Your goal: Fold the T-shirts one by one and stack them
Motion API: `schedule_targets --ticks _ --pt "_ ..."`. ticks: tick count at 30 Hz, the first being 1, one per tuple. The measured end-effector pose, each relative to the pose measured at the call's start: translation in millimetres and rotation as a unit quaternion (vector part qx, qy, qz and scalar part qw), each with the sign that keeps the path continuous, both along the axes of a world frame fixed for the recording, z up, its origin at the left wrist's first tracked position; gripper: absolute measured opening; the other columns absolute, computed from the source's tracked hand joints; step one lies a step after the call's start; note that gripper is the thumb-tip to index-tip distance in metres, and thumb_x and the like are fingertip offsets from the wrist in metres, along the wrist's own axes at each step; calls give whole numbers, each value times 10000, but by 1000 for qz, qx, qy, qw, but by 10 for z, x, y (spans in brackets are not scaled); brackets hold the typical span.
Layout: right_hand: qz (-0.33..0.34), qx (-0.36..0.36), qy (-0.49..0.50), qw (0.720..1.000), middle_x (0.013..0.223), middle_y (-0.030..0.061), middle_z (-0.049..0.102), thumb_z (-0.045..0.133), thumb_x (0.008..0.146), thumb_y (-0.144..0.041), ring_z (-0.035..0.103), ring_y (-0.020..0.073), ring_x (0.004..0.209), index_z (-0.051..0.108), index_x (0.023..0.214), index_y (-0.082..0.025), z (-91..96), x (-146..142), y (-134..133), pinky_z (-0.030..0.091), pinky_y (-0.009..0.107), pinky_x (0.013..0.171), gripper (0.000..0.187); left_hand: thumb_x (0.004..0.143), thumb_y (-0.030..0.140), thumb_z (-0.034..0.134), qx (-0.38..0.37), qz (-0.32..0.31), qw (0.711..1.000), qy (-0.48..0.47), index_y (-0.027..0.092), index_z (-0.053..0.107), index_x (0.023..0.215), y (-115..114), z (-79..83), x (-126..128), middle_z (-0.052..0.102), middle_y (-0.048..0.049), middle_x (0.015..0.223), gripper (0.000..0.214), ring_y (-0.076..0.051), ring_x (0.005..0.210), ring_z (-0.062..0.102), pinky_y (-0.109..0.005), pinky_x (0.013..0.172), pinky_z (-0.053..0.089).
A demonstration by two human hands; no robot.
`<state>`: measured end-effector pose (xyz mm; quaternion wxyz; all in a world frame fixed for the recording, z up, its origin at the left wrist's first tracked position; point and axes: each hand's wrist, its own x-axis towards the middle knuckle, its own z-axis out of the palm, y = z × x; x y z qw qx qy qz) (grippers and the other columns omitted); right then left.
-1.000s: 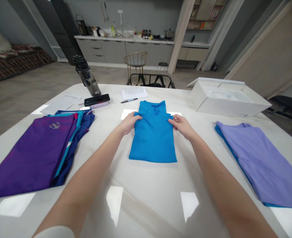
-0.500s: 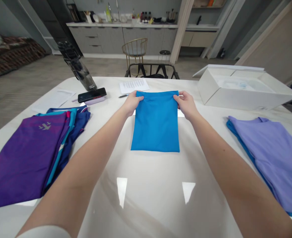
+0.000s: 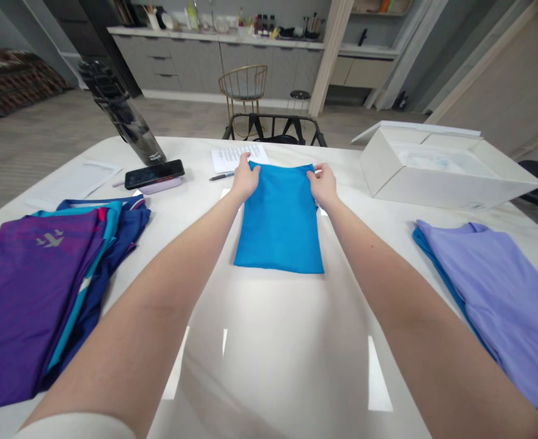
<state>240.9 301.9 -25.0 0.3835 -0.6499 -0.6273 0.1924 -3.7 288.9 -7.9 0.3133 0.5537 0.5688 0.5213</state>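
A bright blue folded shirt [image 3: 278, 222] lies flat in the middle of the white table [image 3: 273, 341], with a smooth rectangular outline and no collar showing. My left hand [image 3: 245, 179] holds its far left corner. My right hand [image 3: 323, 186] holds its far right corner. The fingers of both hands rest over the far edge. To my left sits a stack of folded purple, teal and navy garments [image 3: 31, 286]. To my right lies a folded lavender shirt [image 3: 492, 299] with a blue layer under it.
Beyond the blue shirt are a printed paper sheet [image 3: 239, 157], a pen [image 3: 221, 176], a phone [image 3: 153, 174] and a tall dark bottle [image 3: 122, 116]. An open white box [image 3: 446, 174] stands at the far right. A black chair [image 3: 273, 129] stands behind the table.
The collar showing earlier has gone from view, and the shirt's far end is now a straight edge. My hands have moved from the shirt's sides to its far corners.
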Motion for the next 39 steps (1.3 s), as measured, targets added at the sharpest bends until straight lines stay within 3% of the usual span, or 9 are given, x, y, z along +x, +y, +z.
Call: schedule_targets --ticks 2,5,9,14,23,28,31,35,39 --pt "-1 4 -68 998 1151 144 652 502 968 -304 619 280 1037 521 1310 -162 -47 -76 -60 486 418 918 370 880 107 581 31 14 992 124 177 518 1410 -107 -50 88 520 -150 1480 538 -315 1463 403 -477 1246 264" --pt "28 68 -179 981 1440 223 520 400 998 -240 513 339 1293 488 1426 -115 -94 -264 -198 429 485 1052 454 920 97 467 65 -56 958 274 133 563 1397 -250 -136 246 467 -172 1551 488 -315 1480 384 -479 1259 227" --pt "156 33 -250 955 1580 154 456 258 1046 -235 397 286 1455 505 1482 -127 -143 -556 -322 312 478 1196 512 995 177 362 6 -140 926 351 95 578 1413 -306 -279 397 477 -193 1562 477 -305 1483 401 -490 1251 248" --pt "159 -75 -293 940 1687 96 299 223 1080 -342 243 281 1557 389 1600 -161 -223 -675 -367 173 527 1259 575 1034 322 343 -54 -127 901 412 202 448 1562 -339 -411 393 355 -97 1667 552 -282 1569 252 -536 1283 126" --pt "131 -103 -309 936 1710 113 214 165 1083 -498 198 297 1572 283 1647 -170 -248 -517 -506 105 539 1264 663 1013 506 414 -52 -123 897 422 283 432 1572 -481 -423 277 319 -63 1687 602 -322 1572 223 -564 1276 113" --pt "150 -16 -335 930 1655 137 361 245 1083 -400 312 308 1511 404 1595 -161 -169 -428 -810 192 523 1235 587 1026 265 400 43 -168 880 441 155 621 1364 -751 -325 285 535 -187 1485 419 -311 1423 435 -482 1216 307" --pt "161 22 -352 922 1508 159 535 298 1067 -322 476 329 1350 545 1501 -195 -106 -436 -969 350 494 1130 515 1024 205 349 16 -175 881 439 153 673 1265 -934 -280 362 630 -180 1330 407 -291 1312 535 -437 1149 396" --pt "140 -25 -333 932 1461 173 573 297 1062 -306 514 327 1308 543 1500 -170 -102 -534 -1111 394 453 1090 521 1022 236 349 -45 -133 896 422 169 555 1451 -1187 -268 500 496 -156 1558 481 -317 1486 384 -557 1242 237" --pt "107 -79 -306 942 1650 111 381 230 1078 -356 321 315 1510 389 1602 -170 -176 -623 -1286 223 520 1223 579 1033 306 314 -79 -98 895 428 193 431 1571 -1404 -291 558 330 -100 1678 562 -334 1574 214 -596 1273 108"
